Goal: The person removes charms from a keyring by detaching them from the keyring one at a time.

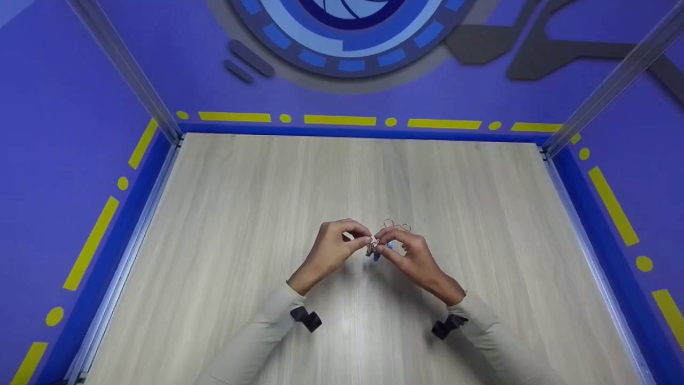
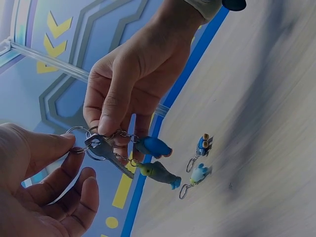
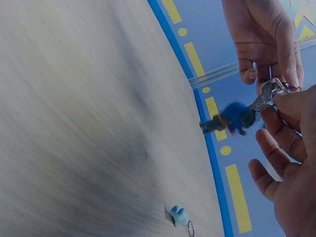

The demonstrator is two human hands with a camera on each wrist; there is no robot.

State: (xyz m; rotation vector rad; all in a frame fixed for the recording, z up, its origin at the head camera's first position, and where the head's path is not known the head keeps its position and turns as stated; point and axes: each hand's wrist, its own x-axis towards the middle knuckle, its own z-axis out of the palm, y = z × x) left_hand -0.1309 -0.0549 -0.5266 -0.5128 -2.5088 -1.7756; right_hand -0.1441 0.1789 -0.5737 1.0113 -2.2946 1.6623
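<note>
My left hand [image 1: 334, 246] and right hand [image 1: 414, 256] meet over the table, fingertips close together. Between them is a small bunch with metal split rings [image 2: 76, 129] and a silver key [image 2: 104, 149]. In the left wrist view, my left thumb and index finger pinch one side of the rings. The right thumb and fingers pinch the bunch beside the key's head, partly hiding it. Two small figure charms dangle on chains below the right fingers, a blue one [image 2: 154, 146] and a greyish-green one [image 2: 160, 173] with blue ends.
Two more keychains lie on the wooden table [image 1: 240, 187] just beyond the hands: a dark blue and yellow figure [image 2: 203, 144] and a light blue one [image 2: 199, 174], each with a ring. Blue-purple panels [image 1: 128, 64] enclose the table at the back and sides.
</note>
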